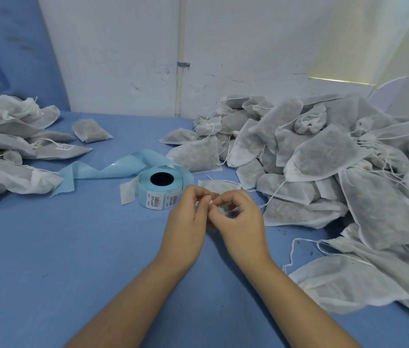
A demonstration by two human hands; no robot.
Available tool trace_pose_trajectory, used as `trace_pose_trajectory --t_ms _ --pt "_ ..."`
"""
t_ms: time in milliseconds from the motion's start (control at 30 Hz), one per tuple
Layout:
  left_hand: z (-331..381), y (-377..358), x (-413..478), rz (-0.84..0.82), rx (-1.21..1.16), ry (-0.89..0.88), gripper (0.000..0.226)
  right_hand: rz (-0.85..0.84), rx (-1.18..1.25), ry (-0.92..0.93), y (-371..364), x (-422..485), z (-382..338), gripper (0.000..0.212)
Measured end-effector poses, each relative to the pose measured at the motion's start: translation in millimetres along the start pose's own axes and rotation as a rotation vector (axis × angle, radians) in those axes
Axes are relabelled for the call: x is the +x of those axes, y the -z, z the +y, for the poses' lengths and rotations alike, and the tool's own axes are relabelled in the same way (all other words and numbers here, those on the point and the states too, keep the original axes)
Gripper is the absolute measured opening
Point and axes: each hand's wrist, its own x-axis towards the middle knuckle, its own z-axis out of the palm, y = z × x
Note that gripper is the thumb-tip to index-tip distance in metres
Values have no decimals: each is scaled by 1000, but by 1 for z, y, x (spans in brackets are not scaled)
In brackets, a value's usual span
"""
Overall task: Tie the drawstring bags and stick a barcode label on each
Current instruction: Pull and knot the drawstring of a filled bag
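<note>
A white drawstring bag (217, 186) lies on the blue table just behind my hands, mostly hidden by them. My left hand (188, 217) and my right hand (239, 217) meet above it, fingertips pinching the white drawstring (210, 202) between them. A roll of barcode labels (159, 190) on pale blue backing stands just left of my hands, with printed labels facing me. One bag (65, 148) in the left pile carries a barcode label.
A big heap of filled white bags (323, 156) covers the right side up to the wall. A smaller pile of bags (10, 146) lies at the left. Spent blue backing strip (103, 169) trails left from the roll. Bare blue table (72, 259) lies near me.
</note>
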Motion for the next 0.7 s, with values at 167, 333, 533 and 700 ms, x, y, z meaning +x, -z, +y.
trace_pose_trajectory --t_ms 167,333,533,700 --pt "-1 -1 2 -106 -154 41 17 -100 534 -379 2 5 -1 11" --pt "-3 0 3 -119 -30 -16 17 -212 711 -445 17 13 -6 8" --pt "-1 3 3 -135 51 -33 24 -256 770 -445 20 15 -4 15" --pt "-1 4 4 -132 112 -51 21 -248 861 -479 19 17 0 10"
